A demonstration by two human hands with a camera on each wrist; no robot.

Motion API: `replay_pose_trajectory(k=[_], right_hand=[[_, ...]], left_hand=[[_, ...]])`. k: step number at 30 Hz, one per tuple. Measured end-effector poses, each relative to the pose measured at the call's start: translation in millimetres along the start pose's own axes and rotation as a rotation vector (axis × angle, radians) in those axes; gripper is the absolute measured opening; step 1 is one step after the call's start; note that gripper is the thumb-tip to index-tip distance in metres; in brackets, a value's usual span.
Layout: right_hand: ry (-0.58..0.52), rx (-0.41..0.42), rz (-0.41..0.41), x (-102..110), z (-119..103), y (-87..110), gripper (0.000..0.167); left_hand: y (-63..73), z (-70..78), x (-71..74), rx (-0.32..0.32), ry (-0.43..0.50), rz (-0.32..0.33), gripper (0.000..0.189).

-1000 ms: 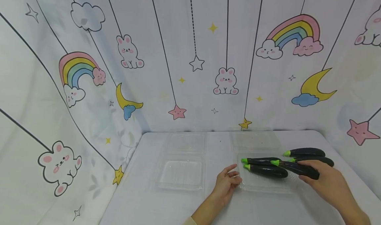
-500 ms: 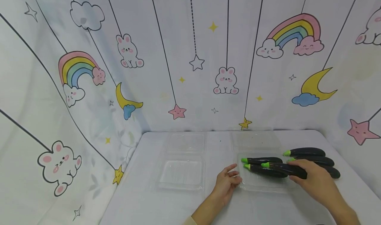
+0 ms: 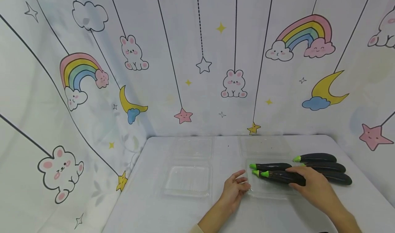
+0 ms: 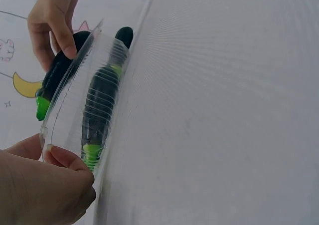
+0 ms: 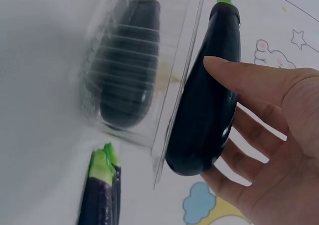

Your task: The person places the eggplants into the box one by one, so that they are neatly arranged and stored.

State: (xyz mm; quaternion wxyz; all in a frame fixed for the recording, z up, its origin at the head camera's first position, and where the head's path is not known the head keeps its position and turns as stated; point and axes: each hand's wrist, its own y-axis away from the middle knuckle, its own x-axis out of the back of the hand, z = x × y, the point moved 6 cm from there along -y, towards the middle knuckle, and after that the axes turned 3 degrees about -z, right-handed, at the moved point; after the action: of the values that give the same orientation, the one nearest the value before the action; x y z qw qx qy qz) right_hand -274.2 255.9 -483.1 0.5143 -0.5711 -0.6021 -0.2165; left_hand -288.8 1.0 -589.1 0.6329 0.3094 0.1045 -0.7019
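My right hand grips a dark purple eggplant with a bright green stem end, thumb on one side and fingers on the other. The right wrist view shows this eggplant just above the rim of a clear plastic box. Two more eggplants lie in the box; one shows at the back, the other is mostly covered by the held one. At the box's left edge is my left hand. In the left wrist view its thumb and forefinger pinch the rim of the box.
Several eggplants lie on the white table right of the box. The box's clear lid is folded back behind it. To the left stands another clear box with its lid raised. A printed curtain hangs behind.
My right hand has carried the eggplant leftward over the box, uncovering an eggplant on the table at right. My left hand has stayed at the box's left edge.
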Motion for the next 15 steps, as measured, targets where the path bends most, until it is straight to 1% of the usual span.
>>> replay_pose_trajectory(k=[6,15], right_hand=[[-0.006,-0.008,-0.045,-10.7,-4.3,-1.0,0.052],[-0.008,0.034,-0.046,-21.6,-6.4,-3.4,0.051]], left_hand=[[0.4,0.2,0.1,0.001,0.000,0.000,0.064],[0.3,0.4,0.3,0.003,-0.003,-0.001,0.063]])
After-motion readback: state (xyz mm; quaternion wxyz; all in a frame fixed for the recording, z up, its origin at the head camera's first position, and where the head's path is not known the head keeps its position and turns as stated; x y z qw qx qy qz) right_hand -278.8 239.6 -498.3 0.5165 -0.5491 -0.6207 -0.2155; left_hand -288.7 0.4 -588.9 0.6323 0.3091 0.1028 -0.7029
